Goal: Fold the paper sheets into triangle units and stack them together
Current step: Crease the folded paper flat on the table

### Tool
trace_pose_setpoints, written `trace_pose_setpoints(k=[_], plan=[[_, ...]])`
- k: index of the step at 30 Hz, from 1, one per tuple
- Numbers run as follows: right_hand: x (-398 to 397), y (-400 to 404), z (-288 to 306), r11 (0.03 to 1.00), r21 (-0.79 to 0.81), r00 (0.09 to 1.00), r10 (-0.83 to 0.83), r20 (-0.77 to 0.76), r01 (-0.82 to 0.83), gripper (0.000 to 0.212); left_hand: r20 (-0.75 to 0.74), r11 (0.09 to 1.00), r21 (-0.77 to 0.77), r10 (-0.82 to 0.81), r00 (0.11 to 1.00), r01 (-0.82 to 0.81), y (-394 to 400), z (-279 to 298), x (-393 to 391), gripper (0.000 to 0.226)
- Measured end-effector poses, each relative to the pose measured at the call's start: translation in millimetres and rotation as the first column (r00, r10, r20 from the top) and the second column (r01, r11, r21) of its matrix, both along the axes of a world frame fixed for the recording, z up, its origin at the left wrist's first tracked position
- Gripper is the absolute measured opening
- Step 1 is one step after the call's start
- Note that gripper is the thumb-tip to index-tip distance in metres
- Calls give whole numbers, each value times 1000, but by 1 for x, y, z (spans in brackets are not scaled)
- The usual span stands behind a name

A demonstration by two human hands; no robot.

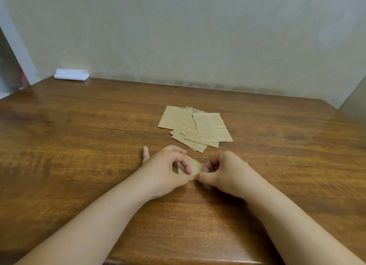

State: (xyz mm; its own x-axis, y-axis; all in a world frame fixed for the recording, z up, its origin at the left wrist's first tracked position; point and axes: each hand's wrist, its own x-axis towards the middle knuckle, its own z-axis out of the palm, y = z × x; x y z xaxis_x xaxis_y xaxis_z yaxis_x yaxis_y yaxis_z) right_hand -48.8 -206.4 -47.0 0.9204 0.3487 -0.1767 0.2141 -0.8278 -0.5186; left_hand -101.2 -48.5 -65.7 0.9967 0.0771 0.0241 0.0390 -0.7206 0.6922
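- Pale plaster wall (198, 37) fills the upper half of the frame, meeting the far edge of the table.
- Wooden table (79, 146) spans the whole lower half, grain running left to right.
- Loose pile of tan printed sheets (195, 127) lies just above frame centre, fanned and overlapping, none of them visibly folded.
- Left hand (164, 169) sits just below the pile; thumb and forefinger pinch the left side of the piece, the other fingers curled, the little finger pointing away.
- Right hand (225, 171) mirrors it, thumb and curled fingers pinching the right side; the two thumbs almost meet at the lower edge.
- Folded piece (195, 165) rests on the table between the hands, long axis left to right, mostly covered; how many folds it carries cannot be told.
- White folded cloth (71, 74) lies at upper left, against the wall, well apart.
- Judging by this, the next crease must close across the middle, both hands equally near; the pile lies directly beyond, slightly nearer the right hand.
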Motion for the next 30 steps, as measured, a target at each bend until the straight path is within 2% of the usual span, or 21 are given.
trace_pose_setpoints(k=[5,9,15,22,26,30], plan=[[1,0,-4,1000,12,1000,-5,25,5,25,-40,998,-42,-37,999,35,5,4,0,18],[0,7,-6,999,-45,996,-1,94,5,33,-50,998,-43,-50,997,48,5,7,-1,17],[6,3,1,996,-89,999,-10,40,13,27,-86,995,-59,-90,992,85,11,10,-2,22],[16,-23,8,997,-70,998,-40,-49,37,25,-103,993,-43,-113,988,109,13,11,-1,25],[19,-32,9,998,-64,997,-23,-74,18,26,-100,992,-45,-118,988,114,14,10,0,25],[26,-50,14,995,-90,998,-41,-54,37,16,-101,991,-42,-130,986,126,14,9,0,26]])
